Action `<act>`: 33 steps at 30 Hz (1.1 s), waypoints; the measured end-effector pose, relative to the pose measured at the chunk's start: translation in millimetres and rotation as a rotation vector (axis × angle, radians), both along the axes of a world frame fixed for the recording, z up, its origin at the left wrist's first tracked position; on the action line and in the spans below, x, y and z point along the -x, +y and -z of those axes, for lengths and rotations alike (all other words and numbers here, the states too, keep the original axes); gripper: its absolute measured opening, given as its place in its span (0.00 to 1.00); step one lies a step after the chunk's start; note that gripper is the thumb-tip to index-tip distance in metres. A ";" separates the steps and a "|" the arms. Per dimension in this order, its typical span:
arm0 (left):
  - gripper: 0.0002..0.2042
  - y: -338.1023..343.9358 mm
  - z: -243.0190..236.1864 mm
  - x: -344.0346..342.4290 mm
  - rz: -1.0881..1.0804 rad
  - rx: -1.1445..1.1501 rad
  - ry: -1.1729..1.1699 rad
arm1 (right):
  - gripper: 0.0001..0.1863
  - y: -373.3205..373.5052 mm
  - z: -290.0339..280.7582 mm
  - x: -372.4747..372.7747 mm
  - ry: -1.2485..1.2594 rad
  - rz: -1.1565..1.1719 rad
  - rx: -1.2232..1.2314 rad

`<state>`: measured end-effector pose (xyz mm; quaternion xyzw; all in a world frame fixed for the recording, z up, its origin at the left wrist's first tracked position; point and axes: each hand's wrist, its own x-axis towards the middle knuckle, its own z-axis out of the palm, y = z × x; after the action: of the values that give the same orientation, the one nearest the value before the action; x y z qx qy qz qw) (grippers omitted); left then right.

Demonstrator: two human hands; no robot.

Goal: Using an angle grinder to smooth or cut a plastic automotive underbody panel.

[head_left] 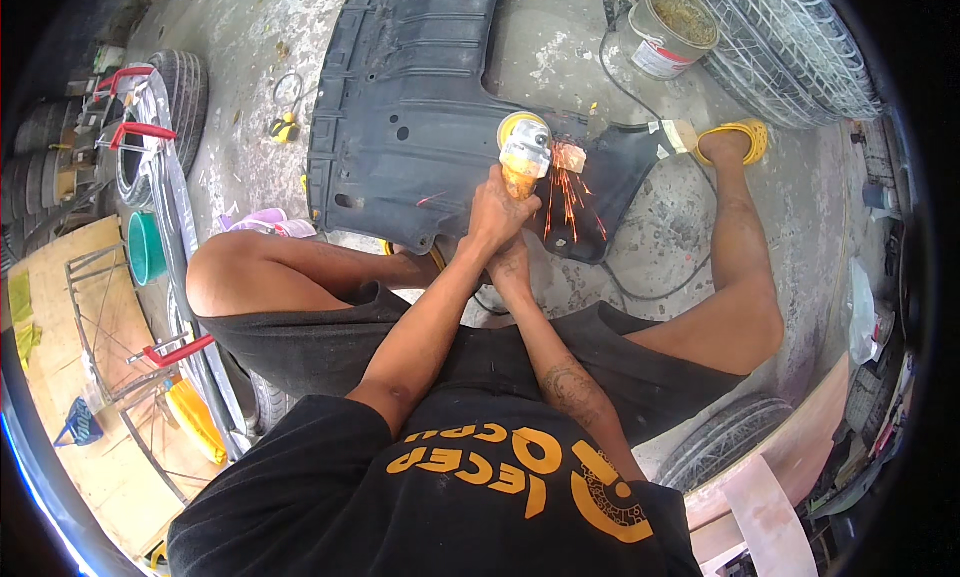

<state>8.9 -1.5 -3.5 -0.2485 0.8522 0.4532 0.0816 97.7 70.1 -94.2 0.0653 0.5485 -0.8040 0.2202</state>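
Observation:
A yellow and silver angle grinder point(525, 152) is held over a large black ribbed plastic panel point(400, 97) on the floor. My left hand point(497, 214) wraps around the grinder's yellow body, just behind its head. Further back, my right hand point(510, 262) closes around its rear end, partly hidden by my left. Orange sparks point(568, 202) spray from the right side of the grinder's head toward me. A small pale piece point(568, 157) lies beside the head, where the sparks start; its kind is hard to make out.
My foot in a yellow clog point(760, 152) rests at the panel's right corner. A dark cable point(660, 295) curves over the floor. An open can point(672, 32) and stacked tires point(790, 47) stand far right. Red clamps point(145, 132) grip a long frame at left, near a green bucket point(146, 249).

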 end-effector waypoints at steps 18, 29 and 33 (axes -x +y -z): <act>0.30 -1.3 3.1 1.7 -0.036 -0.032 0.050 | 0.41 8.0 -26.7 13.8 0.003 -0.062 -0.365; 0.29 0.6 0.5 -5.5 -0.049 -0.010 0.062 | 0.33 8.1 -26.3 5.0 0.032 -0.103 -0.378; 0.29 1.7 0.4 -6.9 -0.047 -0.033 0.058 | 0.34 11.6 -19.9 5.0 0.011 -0.168 -0.436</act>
<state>15.8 0.2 -3.9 -0.2538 0.8404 0.4761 0.0506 92.6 81.7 -74.3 0.0611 0.7138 -0.6456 0.2643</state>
